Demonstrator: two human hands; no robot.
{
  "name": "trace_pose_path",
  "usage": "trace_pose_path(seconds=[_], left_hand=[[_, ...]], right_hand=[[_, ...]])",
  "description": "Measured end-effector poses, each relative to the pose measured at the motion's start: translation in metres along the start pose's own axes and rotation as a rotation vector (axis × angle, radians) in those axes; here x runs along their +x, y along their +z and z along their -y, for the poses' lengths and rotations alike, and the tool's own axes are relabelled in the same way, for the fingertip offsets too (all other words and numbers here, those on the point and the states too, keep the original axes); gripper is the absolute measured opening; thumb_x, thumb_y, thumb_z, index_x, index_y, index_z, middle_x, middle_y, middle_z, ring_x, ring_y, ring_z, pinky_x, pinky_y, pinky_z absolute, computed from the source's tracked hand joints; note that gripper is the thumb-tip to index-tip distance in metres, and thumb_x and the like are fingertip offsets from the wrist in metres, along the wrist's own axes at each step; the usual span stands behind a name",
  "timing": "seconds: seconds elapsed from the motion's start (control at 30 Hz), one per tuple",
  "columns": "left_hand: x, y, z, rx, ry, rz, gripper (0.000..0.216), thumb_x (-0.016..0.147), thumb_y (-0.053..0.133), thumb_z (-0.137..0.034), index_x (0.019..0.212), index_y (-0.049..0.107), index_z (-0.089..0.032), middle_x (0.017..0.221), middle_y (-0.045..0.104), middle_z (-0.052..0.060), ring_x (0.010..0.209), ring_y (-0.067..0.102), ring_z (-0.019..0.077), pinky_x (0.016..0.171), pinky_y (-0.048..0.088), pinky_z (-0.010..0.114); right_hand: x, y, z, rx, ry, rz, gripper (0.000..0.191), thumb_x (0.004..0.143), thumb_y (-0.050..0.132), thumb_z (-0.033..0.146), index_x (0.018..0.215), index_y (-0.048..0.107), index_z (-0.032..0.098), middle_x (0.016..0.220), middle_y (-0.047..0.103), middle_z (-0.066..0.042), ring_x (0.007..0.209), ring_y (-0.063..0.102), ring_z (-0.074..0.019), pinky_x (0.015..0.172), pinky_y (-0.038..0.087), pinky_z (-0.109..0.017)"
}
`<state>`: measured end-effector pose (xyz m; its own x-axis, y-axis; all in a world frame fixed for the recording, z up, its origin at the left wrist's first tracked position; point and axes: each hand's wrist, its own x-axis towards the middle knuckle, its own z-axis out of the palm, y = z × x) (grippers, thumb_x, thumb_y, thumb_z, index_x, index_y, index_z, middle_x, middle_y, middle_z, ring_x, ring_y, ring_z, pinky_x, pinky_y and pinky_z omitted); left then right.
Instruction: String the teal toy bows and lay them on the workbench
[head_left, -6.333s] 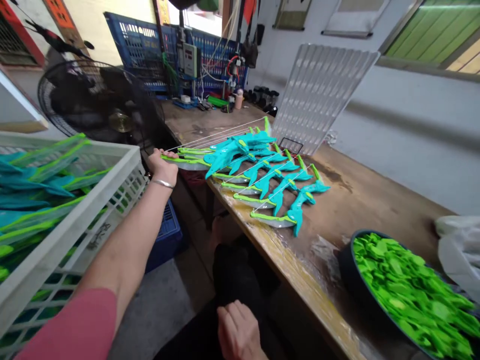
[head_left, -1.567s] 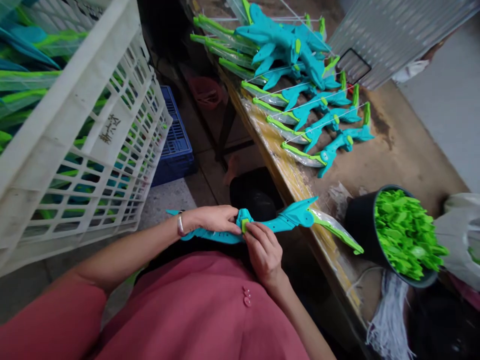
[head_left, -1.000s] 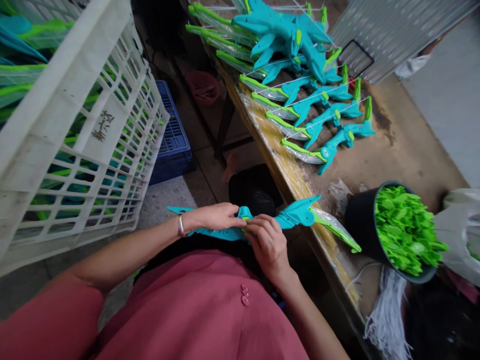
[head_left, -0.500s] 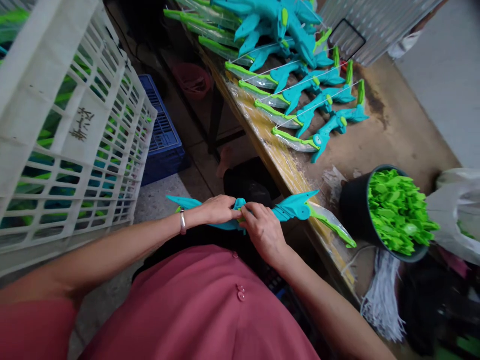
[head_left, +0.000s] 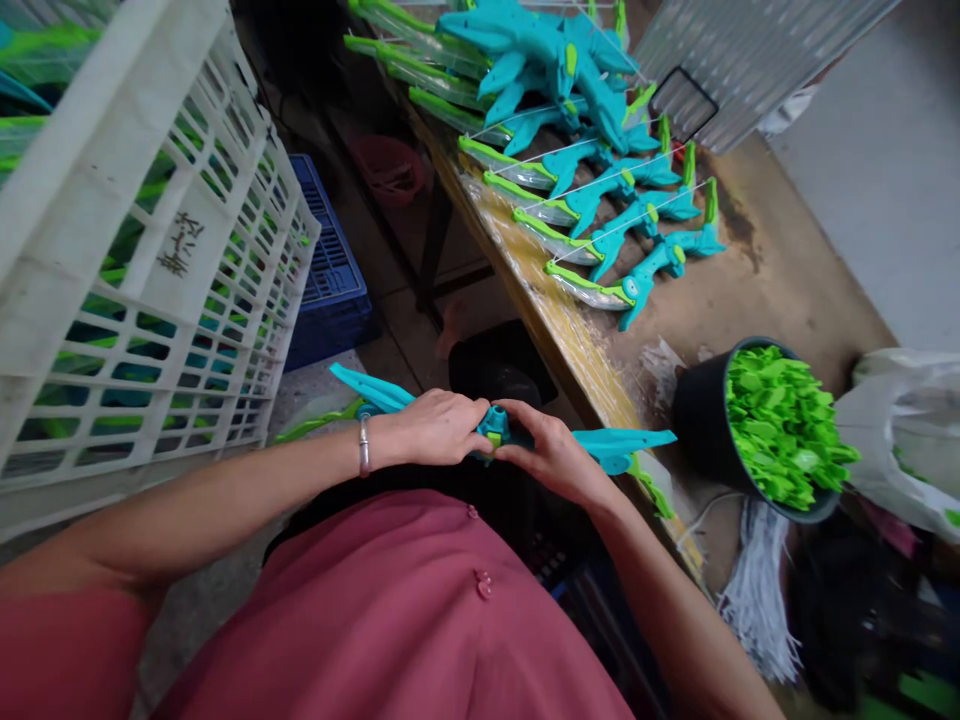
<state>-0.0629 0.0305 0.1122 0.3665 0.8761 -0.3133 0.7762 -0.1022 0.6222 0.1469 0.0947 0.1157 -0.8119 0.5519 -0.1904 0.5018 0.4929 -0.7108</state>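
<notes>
A blue and green toy bow (head_left: 622, 440) is held across my lap, its limbs reaching out to both sides. My left hand (head_left: 442, 425) wraps round the body just left of its middle. On the other side of the middle, my right hand (head_left: 551, 450) grips it, thumb and fingers closed about the blue part. Between the two hands a small green piece (head_left: 494, 439) shows in the bow's centre. No string can be made out on this bow.
Strung toy bows (head_left: 600, 260) lie in a row on the table (head_left: 780, 260), more piled behind. A dark bucket (head_left: 705, 430) holds green pieces; white strings (head_left: 761, 590) hang below it. Left stands a white crate (head_left: 187, 230) of bows, beside a blue crate (head_left: 330, 310).
The bow has turned in my hands, its right end swinging down and its left green limb coming into sight. My right hand has shifted slightly right, uncovering the green centre piece.
</notes>
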Motion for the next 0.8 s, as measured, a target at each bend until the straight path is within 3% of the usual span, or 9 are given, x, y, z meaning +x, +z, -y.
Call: trace_pose_path(seconds=[0.2,0.4,0.67,0.8], left_hand=[[0.002,-0.006,0.002,0.04,0.023,0.044,0.034,0.101,0.054,-0.045,0.11,0.064,-0.014,0.102,0.077,0.015,0.097,0.074,0.0344,0.073,0.047,0.035],[0.002,-0.006,0.005,0.03,0.077,0.092,0.04,0.095,0.061,-0.051,0.113,0.061,-0.015,0.107,0.076,0.014,0.101,0.073,0.0329,0.076,0.05,0.035],[0.008,0.004,-0.005,0.036,-0.051,0.02,0.04,0.092,0.06,-0.048,0.113,0.065,-0.014,0.102,0.078,0.017,0.099,0.075,0.0381,0.075,0.054,0.04],[0.013,0.005,-0.005,0.018,-0.064,0.029,0.035,0.089,0.062,-0.044,0.109,0.067,-0.015,0.101,0.078,0.016,0.099,0.075,0.0375,0.078,0.055,0.041]], right_hand=[[0.003,-0.003,-0.003,0.083,0.025,-0.012,0.045,0.09,0.069,0.025,0.133,0.06,0.02,0.122,0.073,-0.007,0.108,0.069,-0.0233,0.095,0.054,-0.035],[0.002,0.003,0.005,0.039,0.07,-0.062,0.045,0.084,0.064,0.024,0.129,0.062,0.019,0.108,0.074,-0.005,0.092,0.069,-0.0218,0.083,0.054,-0.032],[0.003,0.002,-0.001,0.07,0.061,-0.028,0.043,0.089,0.068,0.034,0.128,0.062,0.017,0.114,0.073,-0.008,0.1,0.068,-0.0233,0.088,0.052,-0.033],[0.007,0.01,-0.002,0.01,0.117,-0.091,0.034,0.088,0.071,0.029,0.119,0.064,0.018,0.103,0.072,-0.006,0.092,0.068,-0.0225,0.081,0.049,-0.031]])
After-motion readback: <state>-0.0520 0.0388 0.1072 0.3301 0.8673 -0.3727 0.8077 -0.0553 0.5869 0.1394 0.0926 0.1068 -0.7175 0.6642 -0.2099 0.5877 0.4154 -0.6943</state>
